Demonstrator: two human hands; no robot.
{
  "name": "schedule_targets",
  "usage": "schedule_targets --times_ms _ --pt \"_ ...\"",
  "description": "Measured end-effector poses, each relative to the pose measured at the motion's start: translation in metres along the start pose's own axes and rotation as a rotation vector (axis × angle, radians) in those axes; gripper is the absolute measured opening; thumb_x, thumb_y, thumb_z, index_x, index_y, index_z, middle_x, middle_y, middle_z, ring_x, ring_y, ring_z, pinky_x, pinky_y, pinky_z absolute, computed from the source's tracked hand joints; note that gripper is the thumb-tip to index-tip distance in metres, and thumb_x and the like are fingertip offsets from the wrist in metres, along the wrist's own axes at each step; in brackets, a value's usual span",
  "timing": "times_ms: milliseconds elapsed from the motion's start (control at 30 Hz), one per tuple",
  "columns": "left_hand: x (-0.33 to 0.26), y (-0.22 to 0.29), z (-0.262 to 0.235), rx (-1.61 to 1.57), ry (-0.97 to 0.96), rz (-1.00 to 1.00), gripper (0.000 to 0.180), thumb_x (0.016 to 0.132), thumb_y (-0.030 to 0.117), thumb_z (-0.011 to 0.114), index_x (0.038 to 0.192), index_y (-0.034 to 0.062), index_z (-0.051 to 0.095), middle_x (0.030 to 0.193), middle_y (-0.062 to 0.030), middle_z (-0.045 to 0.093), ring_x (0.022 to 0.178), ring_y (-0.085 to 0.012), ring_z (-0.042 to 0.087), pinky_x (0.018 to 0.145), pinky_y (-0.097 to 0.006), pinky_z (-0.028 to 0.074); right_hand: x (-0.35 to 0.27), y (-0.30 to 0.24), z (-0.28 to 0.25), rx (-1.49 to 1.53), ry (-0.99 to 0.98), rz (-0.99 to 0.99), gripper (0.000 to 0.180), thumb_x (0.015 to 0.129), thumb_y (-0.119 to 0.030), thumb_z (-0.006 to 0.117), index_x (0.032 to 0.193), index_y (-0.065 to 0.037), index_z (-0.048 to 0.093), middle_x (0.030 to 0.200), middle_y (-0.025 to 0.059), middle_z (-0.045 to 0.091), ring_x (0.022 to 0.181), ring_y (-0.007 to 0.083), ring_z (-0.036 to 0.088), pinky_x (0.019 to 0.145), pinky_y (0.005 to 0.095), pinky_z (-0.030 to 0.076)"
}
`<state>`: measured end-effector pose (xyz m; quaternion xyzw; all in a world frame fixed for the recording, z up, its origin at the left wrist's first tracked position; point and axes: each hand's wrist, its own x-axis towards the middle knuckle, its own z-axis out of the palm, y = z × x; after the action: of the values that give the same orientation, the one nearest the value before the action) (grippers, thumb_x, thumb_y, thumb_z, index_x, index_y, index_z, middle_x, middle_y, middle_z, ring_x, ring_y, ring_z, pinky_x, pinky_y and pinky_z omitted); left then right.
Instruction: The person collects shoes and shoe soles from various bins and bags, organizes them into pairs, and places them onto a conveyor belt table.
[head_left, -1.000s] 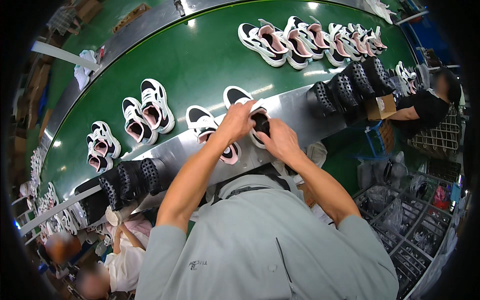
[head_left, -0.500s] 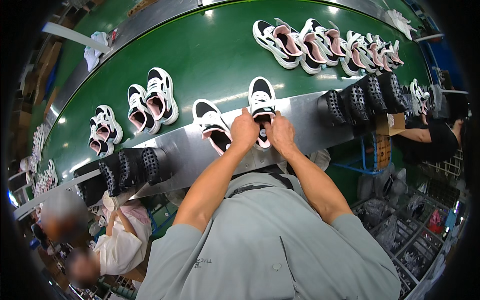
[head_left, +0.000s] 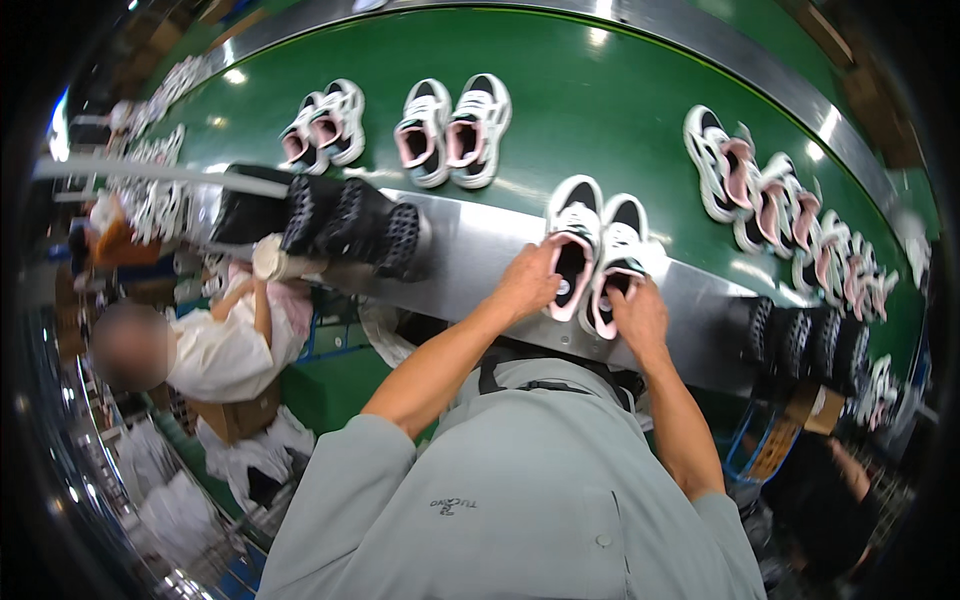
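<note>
the green desk (head_left: 600, 112) is well lit, with white glare spots along its far side and a paler sheen on the metal ledge (head_left: 470, 240); the floor (head_left: 350, 378) is dimmer. the hands (head_left: 528, 281) and shoes (head_left: 575, 215) look fairly crisp. everything bends and smears toward the black rim, and a co-worker's head (head_left: 133, 346) is blurred out.

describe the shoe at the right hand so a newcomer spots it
Find the silver ledge along the green surface's near edge. The black and white shoe sits there, right of its matching neighbour. Only this one has the right hand at its opening.
</note>
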<state>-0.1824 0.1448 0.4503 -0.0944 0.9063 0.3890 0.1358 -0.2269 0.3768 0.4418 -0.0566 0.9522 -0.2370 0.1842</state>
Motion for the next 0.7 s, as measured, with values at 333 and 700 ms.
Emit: schedule_targets --times_ms 333,700 --pt "-0.119 -0.063 -0.209 0.595 1.088 -0.120 0.027 0.090 0.015 0.068 0.113 0.0004 0.062 0.097 -0.0172 0.060 0.090 -0.0364 0.059 0.078 -0.046 0.048 -0.051 -0.051 -0.066 0.068 -0.323 0.009 0.041 0.085 -0.037 0.072 0.084 0.003 0.066 0.077 0.0215 0.068 0.073 0.0370 0.066 0.069 0.0448 0.050" --pt "-0.134 -0.032 -0.256 0.442 1.038 -0.116 0.041 0.081 0.012 0.077 0.115 -0.0036 0.061 0.106 -0.0180 0.056 0.096 -0.0371 0.058 0.085 -0.044 0.049 -0.047 -0.122 -0.052 0.523 0.035 -0.063 0.024 0.092 -0.016 0.070 0.104 0.004 0.063 0.085 0.0112 0.070 0.078 0.0149 0.064 0.069 0.0299 0.051"
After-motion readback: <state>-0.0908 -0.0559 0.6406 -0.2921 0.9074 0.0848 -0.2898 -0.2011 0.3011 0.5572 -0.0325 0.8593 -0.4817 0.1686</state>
